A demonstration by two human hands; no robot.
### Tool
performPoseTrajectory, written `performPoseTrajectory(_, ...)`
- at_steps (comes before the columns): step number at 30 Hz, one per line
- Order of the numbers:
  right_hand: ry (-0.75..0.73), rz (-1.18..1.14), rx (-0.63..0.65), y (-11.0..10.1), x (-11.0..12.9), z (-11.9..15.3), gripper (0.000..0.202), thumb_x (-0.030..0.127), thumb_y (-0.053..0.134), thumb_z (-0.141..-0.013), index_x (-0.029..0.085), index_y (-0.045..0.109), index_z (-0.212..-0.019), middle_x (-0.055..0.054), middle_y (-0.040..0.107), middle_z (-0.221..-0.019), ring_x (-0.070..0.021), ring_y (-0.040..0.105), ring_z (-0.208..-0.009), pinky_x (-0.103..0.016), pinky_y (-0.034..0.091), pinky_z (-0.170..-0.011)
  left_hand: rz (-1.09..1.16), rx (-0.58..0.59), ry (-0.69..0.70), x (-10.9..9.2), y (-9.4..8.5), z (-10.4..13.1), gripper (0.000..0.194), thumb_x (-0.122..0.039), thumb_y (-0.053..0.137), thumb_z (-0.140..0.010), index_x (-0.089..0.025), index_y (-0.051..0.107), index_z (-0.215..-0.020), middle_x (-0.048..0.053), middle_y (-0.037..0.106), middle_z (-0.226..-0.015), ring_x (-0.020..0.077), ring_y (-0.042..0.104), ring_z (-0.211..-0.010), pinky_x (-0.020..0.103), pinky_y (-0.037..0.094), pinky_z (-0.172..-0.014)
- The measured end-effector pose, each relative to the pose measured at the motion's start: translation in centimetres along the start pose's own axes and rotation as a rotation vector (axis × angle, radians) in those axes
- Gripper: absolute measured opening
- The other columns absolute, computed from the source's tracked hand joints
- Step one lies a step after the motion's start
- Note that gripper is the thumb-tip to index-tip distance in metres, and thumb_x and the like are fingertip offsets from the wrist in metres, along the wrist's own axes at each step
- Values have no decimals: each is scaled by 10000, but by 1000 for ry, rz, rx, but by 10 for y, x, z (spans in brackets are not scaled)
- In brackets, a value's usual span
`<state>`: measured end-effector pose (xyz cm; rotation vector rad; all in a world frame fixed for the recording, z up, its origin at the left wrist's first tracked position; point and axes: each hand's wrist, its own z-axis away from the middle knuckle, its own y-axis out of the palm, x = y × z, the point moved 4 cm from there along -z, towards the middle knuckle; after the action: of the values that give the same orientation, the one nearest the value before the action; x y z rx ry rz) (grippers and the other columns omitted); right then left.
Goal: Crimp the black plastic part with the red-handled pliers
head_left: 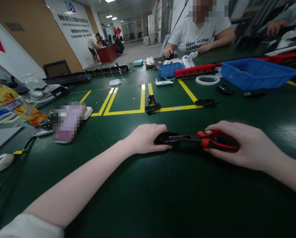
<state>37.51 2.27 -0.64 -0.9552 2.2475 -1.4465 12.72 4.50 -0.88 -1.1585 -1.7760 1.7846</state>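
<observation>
My left hand (pixel 149 138) grips a small black part (pixel 164 138) low over the green table (pixel 182 195). My right hand (pixel 242 143) is wrapped round the red and black handles of long-nosed pliers (pixel 207 139). The pliers point left, and their tips meet the right side of the black part. Whether the jaws are closed on it is too small to tell. Beyond my left hand, more black parts (pixel 153 107) lie by the yellow tape lines, and another black piece (pixel 206 102) rests farther right.
Across the table sits a person in a white shirt (pixel 200 36). A large blue tray (pixel 259 82) and a smaller blue tray (pixel 169 74) stand at the back. On the left are a phone (pixel 70 122), an orange bottle (pixel 21 105) and a white mouse (pixel 0 163).
</observation>
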Motion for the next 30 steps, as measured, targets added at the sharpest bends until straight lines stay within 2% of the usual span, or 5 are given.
performPoseTrajectory(10, -23, -4, 10, -1, 0, 1, 382, 523, 605, -773, 261, 552, -1045, -66, 670, -850, -256, 621, -659, -406, 500, -527, -13, 3, 5, -1, -1, 1, 348, -529, 571, -854, -191, 490, -874, -5, 576, -811, 138, 510, -679, 237, 321, -562)
performPoseTrajectory(30, -10, -9, 30, -1, -2, 2, 378, 508, 603, -781, 270, 543, -1069, -73, 668, -887, -258, 613, -695, -416, 494, -558, 5, -8, 19, -3, -1, 2, 324, -499, 576, -853, -182, 509, -848, -10, 573, -794, 128, 502, -669, 230, 333, -569)
